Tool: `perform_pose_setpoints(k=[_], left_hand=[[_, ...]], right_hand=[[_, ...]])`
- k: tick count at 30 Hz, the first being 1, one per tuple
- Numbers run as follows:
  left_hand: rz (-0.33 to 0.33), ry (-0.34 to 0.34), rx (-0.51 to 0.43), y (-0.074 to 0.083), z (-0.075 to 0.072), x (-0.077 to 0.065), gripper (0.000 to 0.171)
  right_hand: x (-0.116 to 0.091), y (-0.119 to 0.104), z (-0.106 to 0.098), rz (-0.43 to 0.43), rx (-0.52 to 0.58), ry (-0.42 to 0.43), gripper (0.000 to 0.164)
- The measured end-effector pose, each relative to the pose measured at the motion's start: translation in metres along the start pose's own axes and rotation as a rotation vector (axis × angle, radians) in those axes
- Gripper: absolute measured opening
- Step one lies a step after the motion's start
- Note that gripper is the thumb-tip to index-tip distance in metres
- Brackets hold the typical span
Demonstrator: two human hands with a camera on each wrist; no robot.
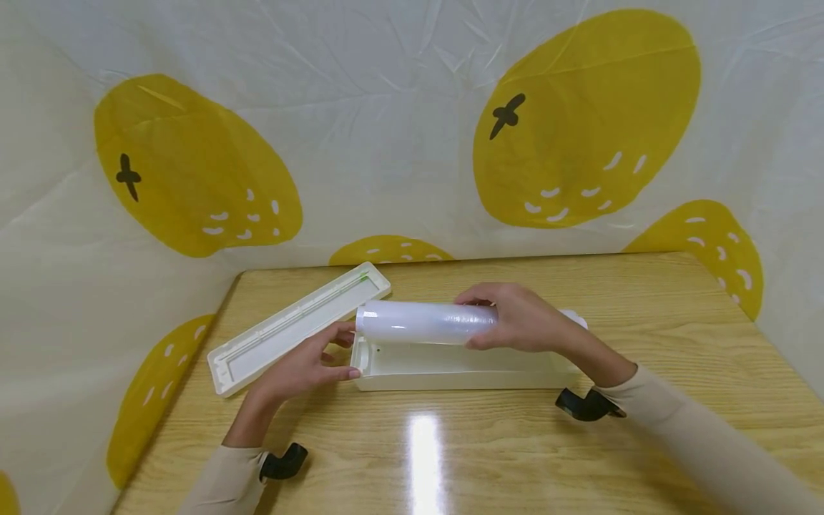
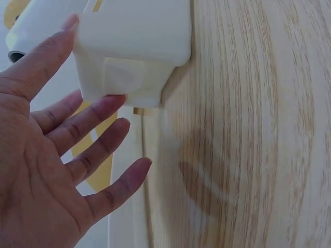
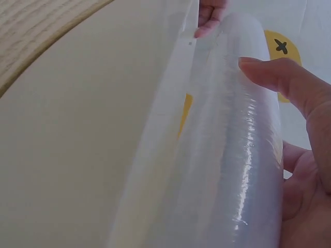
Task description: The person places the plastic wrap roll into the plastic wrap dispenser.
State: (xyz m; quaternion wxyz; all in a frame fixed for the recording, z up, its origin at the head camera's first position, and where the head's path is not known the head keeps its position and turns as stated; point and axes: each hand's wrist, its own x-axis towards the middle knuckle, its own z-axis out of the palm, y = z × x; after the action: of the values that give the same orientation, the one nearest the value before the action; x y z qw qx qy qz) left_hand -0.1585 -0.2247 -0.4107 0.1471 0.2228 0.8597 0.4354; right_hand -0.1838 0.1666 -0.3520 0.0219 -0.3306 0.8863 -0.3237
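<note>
While the right hand [image 1: 518, 318] is curled round a translucent white cylindrical roll of clear plastic film [image 1: 412, 322], with its thumb on the near side and fingers on the far side, the left hand [image 1: 315, 365] is spread at the left end of a long cream-white rectangular plastic box [image 1: 463, 381]. The left thumb touches the near corner of that end; a fingertip touches the end face, and the other fingers are splayed apart. The roll is held over the box, lengthwise along it, its left end above the box's left end. The box stands upright, its top uncovered and its interior visible below the roll.

To the left, a long white plastic lid-like panel [image 1: 296, 330] lies diagonally, its far end close behind the box. Both rest on a light wood-grain surface [image 1: 360, 443]. A curved black fitting [image 1: 283, 463] sits at the left wrist, against a beige sleeve [image 1: 225, 476]. Behind hangs a white sheet [image 1: 373, 129] printed with large yellow rounded shapes [image 1: 592, 143].
</note>
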Motion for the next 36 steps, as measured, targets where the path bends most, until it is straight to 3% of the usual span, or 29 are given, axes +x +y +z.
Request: perform_pose_setpoints(k=[21, 36], left_hand=[[0.01, -0.003, -0.019, 0.001, -0.001, 0.0, 0.069], [0.023, -0.023, -0.014, 0.0, -0.001, 0.002, 0.073]], right_hand=[[0.001, -0.002, 0.015, -0.02, 0.044, -0.027, 0.054], [-0.007, -0.004, 0.025, -0.018, -0.176, -0.026, 0.053]])
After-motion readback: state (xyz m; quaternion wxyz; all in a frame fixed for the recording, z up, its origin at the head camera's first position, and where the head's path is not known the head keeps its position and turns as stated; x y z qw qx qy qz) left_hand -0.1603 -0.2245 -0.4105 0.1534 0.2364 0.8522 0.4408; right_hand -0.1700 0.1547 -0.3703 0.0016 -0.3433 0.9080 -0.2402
